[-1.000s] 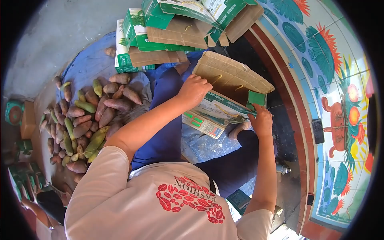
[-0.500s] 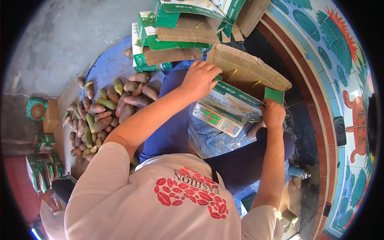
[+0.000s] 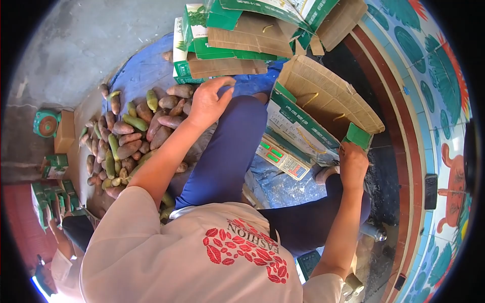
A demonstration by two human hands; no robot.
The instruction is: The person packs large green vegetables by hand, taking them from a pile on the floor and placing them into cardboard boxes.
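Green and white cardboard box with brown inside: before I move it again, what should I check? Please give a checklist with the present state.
1. Top of the green and white cardboard box open: ok, the brown inner flap stands up.
2. Right hand gripping the box: ok, beside the green corner flap.
3. Left hand supporting the box: not ok, it is away from it, fingers open.
4. Pale electronic scale with keypad, display on: ok, lit green; digits too small to read.
5. Box resting fully on the scale: cannot tell, the box hides that part.
6. Inside bottom free of items: cannot tell, hidden by the front panel.
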